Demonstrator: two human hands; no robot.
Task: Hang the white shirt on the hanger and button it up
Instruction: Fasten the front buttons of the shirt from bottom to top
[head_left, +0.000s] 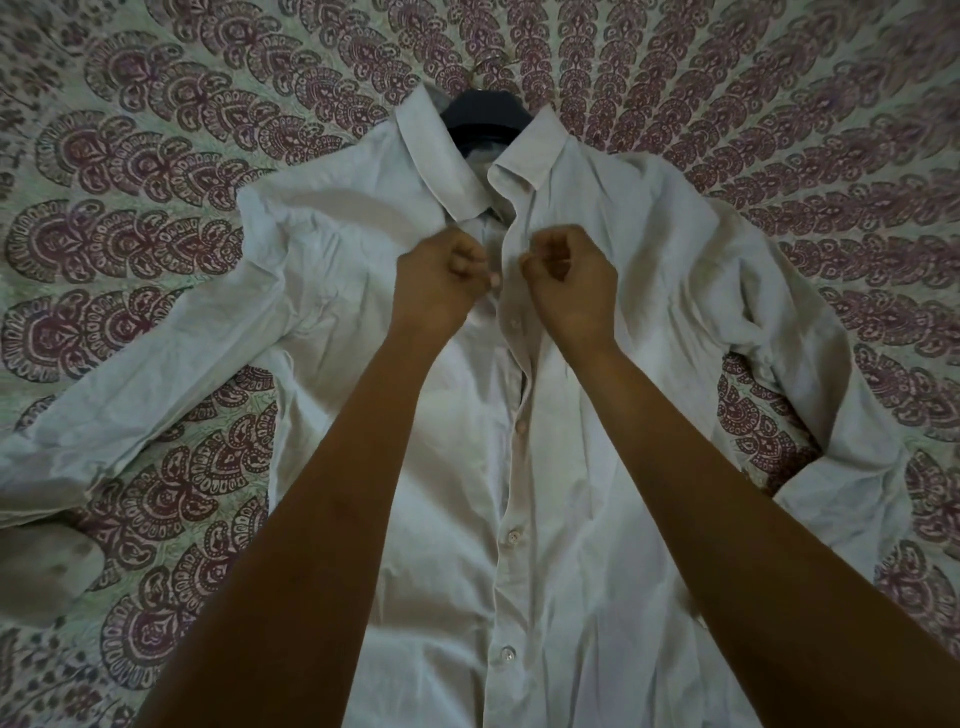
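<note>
The white shirt (597, 322) lies face up on a patterned bedspread, sleeves spread to both sides. A dark hanger (483, 117) sits inside the collar, its thin hook showing above. My left hand (441, 280) pinches the left placket edge just below the collar. My right hand (569, 280) pinches the right placket edge opposite it. Between the two hands the front stands slightly apart. Several buttons (513, 537) run down the placket below my hands, and there the front lies closed.
The bedspread (156, 166), printed with maroon paisley shapes, fills the whole view. A pale rounded object (41, 577) lies at the left edge, under the end of the left sleeve.
</note>
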